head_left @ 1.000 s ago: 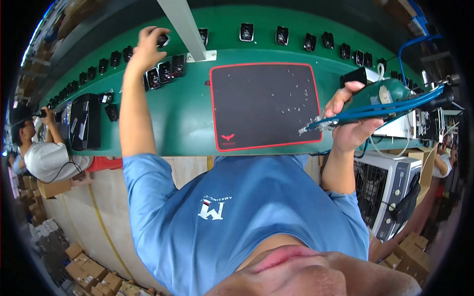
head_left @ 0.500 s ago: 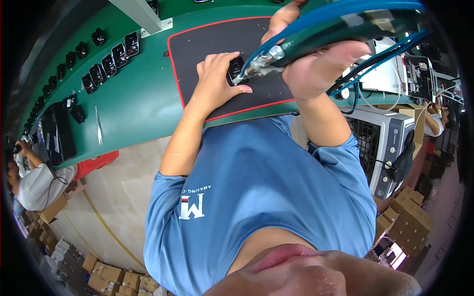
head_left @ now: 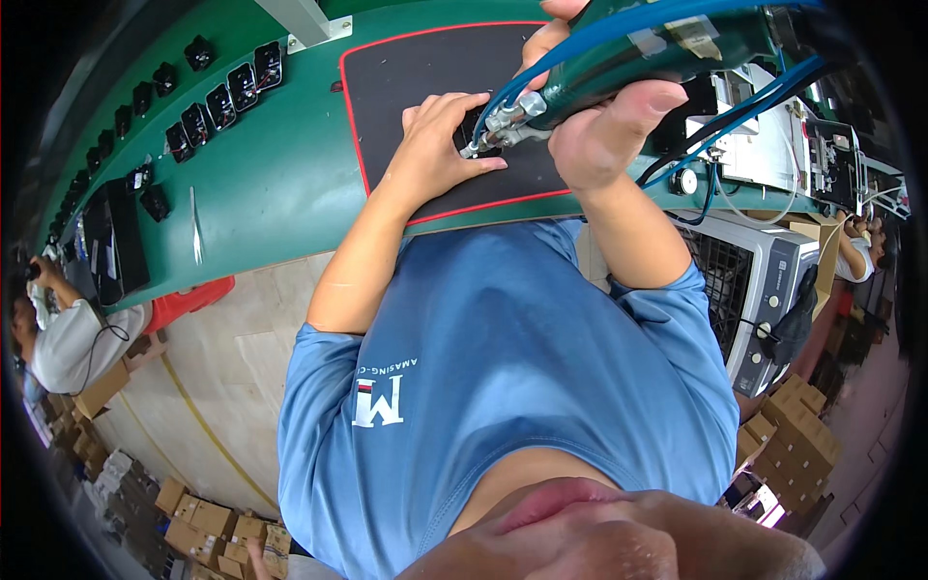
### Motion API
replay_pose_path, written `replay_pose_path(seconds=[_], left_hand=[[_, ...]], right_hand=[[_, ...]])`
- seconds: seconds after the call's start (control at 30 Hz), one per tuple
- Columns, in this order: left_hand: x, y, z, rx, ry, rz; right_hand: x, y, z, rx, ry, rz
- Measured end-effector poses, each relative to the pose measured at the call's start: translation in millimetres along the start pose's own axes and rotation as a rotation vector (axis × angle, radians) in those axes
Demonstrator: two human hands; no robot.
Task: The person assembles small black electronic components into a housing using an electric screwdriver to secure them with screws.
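Observation:
My right hand is wrapped around the green body of a handheld power screwdriver, which slants across the work mat. Its slim metal nose points down and to the left, its tip over a small black part. Around that part curve the fingers and thumb of my left hand, steadying it on the black mat with a red border. My left hand and the screwdriver's nose cover much of the part, so its details are hidden.
Blue hoses run from the screwdriver to the right. Rows of black housings stand on the green bench at left, near tweezers and a black tray. A metal post rises behind. Co-workers sit at both sides.
The view has shifted slightly. My right hand and the screwdriver's rear have swung a little to the left; the nose stays at the black part. My left hand keeps its hold.

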State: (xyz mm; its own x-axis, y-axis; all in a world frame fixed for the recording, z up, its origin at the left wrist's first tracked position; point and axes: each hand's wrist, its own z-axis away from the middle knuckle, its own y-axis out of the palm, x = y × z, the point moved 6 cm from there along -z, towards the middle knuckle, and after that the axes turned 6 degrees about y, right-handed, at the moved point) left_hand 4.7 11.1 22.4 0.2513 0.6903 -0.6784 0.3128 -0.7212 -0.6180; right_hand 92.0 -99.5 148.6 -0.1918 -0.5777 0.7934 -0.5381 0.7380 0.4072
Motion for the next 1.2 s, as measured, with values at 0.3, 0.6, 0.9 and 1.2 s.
replay_pose_path(seconds=[0.3,0.6,0.9,1.2], left_hand=[[2,2,0,0.033,-0.013,0.014],[-3,3,-1,0.017,0.089,-0.043],[-4,1,3,0.021,0.03,0.009],[-3,3,1,0.0,0.087,-0.001]], right_hand=[[-17,-15,1,-0.024,0.065,0.09],[60,25,-36,0.121,-0.02,0.073],[75,35,-49,0.037,-0.203,0.061],[16,14,-26,-0.069,-0.077,0.4]])
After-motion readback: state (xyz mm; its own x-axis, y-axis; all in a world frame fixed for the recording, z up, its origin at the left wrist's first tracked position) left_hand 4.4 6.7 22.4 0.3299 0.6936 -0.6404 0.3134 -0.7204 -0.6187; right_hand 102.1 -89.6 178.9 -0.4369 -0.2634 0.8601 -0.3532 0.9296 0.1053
